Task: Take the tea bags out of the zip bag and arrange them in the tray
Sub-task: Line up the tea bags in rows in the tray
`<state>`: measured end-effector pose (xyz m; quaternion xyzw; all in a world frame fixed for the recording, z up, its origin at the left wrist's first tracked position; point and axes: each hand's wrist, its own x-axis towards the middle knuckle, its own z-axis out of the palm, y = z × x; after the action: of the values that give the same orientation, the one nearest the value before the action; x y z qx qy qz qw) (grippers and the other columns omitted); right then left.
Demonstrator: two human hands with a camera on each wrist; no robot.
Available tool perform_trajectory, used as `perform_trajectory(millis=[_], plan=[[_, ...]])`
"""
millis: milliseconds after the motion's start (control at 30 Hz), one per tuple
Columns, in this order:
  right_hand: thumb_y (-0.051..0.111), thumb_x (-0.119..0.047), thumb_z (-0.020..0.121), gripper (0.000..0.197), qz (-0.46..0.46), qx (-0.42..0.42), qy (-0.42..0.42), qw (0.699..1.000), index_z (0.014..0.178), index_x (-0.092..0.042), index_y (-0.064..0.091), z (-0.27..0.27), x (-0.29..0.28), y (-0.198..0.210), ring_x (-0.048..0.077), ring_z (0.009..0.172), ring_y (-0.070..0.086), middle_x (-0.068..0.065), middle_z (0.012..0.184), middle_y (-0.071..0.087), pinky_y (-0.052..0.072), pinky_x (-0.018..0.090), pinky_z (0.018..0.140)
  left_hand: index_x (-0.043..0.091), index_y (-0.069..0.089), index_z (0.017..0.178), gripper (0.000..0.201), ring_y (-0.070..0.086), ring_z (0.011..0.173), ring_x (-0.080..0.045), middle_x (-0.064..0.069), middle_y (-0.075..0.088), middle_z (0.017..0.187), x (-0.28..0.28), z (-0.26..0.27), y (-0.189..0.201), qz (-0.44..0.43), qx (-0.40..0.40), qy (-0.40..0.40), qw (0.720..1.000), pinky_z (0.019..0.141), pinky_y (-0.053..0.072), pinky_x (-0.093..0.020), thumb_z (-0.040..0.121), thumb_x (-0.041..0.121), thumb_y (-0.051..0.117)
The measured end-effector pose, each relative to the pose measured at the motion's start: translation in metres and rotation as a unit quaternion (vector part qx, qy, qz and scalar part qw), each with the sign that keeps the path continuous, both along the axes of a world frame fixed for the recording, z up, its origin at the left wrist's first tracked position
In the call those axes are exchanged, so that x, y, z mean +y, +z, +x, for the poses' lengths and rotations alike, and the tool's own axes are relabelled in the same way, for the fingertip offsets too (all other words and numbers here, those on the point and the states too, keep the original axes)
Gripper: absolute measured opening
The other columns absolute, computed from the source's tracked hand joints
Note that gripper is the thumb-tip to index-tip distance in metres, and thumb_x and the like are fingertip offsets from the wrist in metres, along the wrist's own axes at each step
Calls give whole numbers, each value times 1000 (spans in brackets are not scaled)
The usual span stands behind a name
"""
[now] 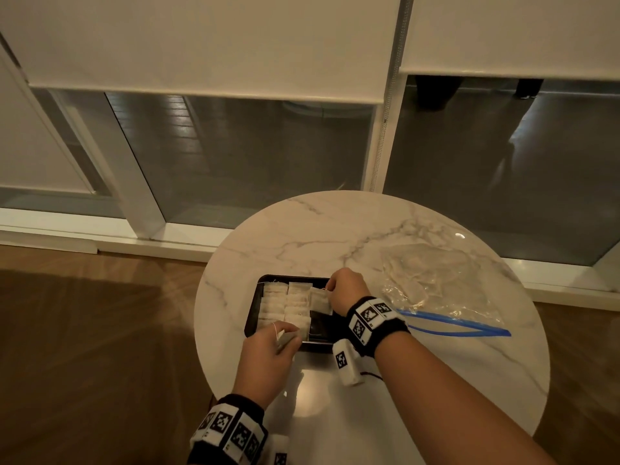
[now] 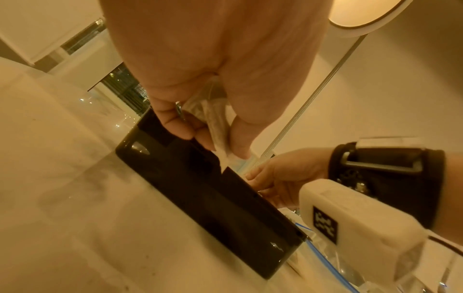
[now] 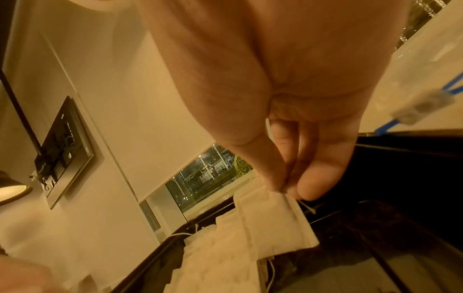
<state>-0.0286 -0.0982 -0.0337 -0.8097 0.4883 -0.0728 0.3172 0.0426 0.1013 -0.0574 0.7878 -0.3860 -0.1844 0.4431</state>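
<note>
At three o'clock of black tray [image 1: 252, 310]: crumpled zip bag [image 1: 436, 283] on marble table [image 1: 302, 229]. Right hand [image 1: 347, 290] pinching tea bag [image 1: 320, 301] above tray's twelve o'clock end; left hand [image 1: 268, 357] gripping another tea bag [image 1: 285, 338] at six.

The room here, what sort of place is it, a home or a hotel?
Probably a hotel room or apartment lounge, though I cannot be sure: a round marble table stands on wood flooring by floor-length windows with roller blinds, and a tray of tea bags suggests guest refreshments.

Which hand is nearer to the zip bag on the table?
Right. The right hand is over the tray's far right part, beside the zip bag. The left hand is at the tray's near left edge, farther away.
</note>
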Motion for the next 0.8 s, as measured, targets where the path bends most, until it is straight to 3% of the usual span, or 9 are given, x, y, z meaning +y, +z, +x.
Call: perform_trajectory(millis=[100, 167, 300, 533, 800], plan=[[57, -2, 92, 21, -11, 30, -2, 999, 105, -2, 73, 10, -8, -3, 31, 97, 68, 18, 109, 70, 58, 34, 85, 36, 68, 93, 9, 61, 90, 9, 20, 68, 91, -1, 0, 0, -19, -4, 0, 1000, 79, 48, -10, 91, 28, 72], [59, -3, 91, 19, -18, 42, -9, 999, 105, -3, 72, 14, -12, -5, 30, 96, 69, 18, 108, 70, 59, 34, 84, 33, 69, 94, 7, 63, 92, 6, 19, 68, 93, -3, 2, 0, -25, -4, 2, 1000, 82, 50, -14, 91, 27, 72], [60, -5, 91, 18, -17, 60, -26, 998, 103, -4, 73, 18, -20, -8, 30, 93, 69, 17, 105, 72, 60, 34, 81, 32, 68, 93, 8, 61, 93, 5, 17, 67, 95, -3, 5, -5, -15, 0, 13, 1000, 82, 47, -11, 91, 26, 73], [59, -4, 93, 19, -17, 69, -41, 997, 106, -3, 73, 22, -23, -9, 30, 98, 69, 17, 107, 71, 59, 35, 84, 30, 69, 100, 6, 60, 86, 8, 13, 69, 93, -4, 9, -9, 37, 14, 11, 999, 69, 44, -2, 94, 30, 69], [56, -3, 94, 22, 14, 44, -66, 997, 108, -2, 73, 24, -15, -7, 31, 102, 68, 18, 112, 71, 59, 34, 85, 28, 70, 102, 8, 60, 87, 7, 15, 67, 94, -2, 8, -5, 40, 16, 0, 999, 69, 42, 2, 95, 25, 69]])
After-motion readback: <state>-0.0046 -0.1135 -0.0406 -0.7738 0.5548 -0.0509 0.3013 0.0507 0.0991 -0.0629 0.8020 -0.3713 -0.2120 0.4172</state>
